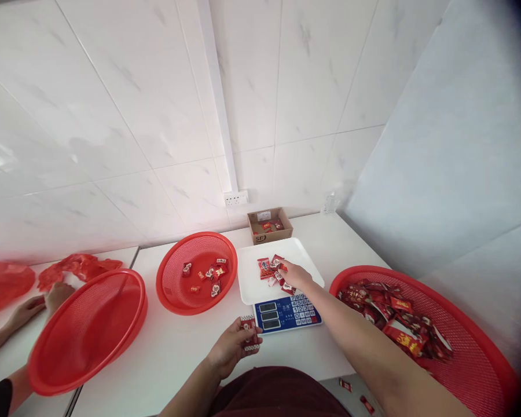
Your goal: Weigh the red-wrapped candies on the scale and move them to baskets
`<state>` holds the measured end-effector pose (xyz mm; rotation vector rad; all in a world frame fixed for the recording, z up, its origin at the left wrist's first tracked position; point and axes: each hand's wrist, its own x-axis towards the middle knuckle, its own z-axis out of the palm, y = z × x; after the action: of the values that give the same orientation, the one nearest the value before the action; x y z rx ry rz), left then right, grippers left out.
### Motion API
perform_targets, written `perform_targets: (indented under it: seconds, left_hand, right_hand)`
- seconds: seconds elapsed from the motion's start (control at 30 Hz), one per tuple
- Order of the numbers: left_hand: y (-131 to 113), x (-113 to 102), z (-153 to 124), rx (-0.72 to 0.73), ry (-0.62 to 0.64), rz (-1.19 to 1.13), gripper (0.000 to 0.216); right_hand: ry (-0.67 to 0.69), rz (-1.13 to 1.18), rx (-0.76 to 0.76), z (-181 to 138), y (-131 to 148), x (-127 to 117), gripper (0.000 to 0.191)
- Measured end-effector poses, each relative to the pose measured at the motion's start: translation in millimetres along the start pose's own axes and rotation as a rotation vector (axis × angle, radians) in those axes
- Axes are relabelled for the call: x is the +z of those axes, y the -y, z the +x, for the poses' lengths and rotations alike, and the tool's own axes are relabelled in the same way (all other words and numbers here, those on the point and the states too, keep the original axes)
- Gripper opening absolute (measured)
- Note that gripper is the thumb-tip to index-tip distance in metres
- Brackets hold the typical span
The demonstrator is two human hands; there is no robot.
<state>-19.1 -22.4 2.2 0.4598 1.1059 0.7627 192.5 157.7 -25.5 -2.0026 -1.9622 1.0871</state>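
Observation:
My left hand [232,346] is closed on a small red snack packet [249,334] with white print, in front of the scale. Over the white weighing tray [252,288] my right hand [296,274] reaches in from the right, its fingers closed on small red packets [279,277]. Another red packet [264,268] with dark lettering lies on the tray just left of those fingers. Below the tray is the scale's blue panel [282,313] with its displays and keypad; my right forearm crosses its right end. My right fingertips are partly hidden among the packets.
A red basket [486,353] heaped with packets stands at the right. Left of the scale are a red basket [167,289] holding several packets and a tilted red basket [87,336]. Behind sits a cardboard box [271,236]. Another person's hands [57,296] touch red bags [80,267].

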Motion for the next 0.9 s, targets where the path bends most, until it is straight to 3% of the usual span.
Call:
perform_targets:
  seconds: [0.13, 0.23, 0.37, 0.47, 0.63, 0.9]
  left_hand:
    - [0, 4, 4, 0.005, 0.034, 0.012, 0.039]
    - [-1, 8, 6, 0.007, 0.058, 0.047, 0.039]
    - [-2, 13, 7, -0.022, 0.071, 0.125, 0.044]
    - [0, 16, 10, -0.055, 0.081, 0.188, 0.049]
    - [7, 29, 15, -0.094, 0.154, 0.317, 0.052]
    - [10, 54, 14, -0.071, 0.325, 0.542, 0.046]
  right_hand:
    - [-0.018, 0.147, -0.089, -32, -11, -2, 0.045]
    - [0.045, 0.484, -0.096, -70, -27, 8, 0.047]
    - [0.182, 0.883, 0.050, -121, -57, 27, 0.049]
    - [0.158, 1.060, 0.197, -148, -74, 37, 0.046]
    - [0.114, 1.106, 0.284, -176, -74, 40, 0.047]
    - [0.283, 1.010, 0.121, -189, -41, 56, 0.046]
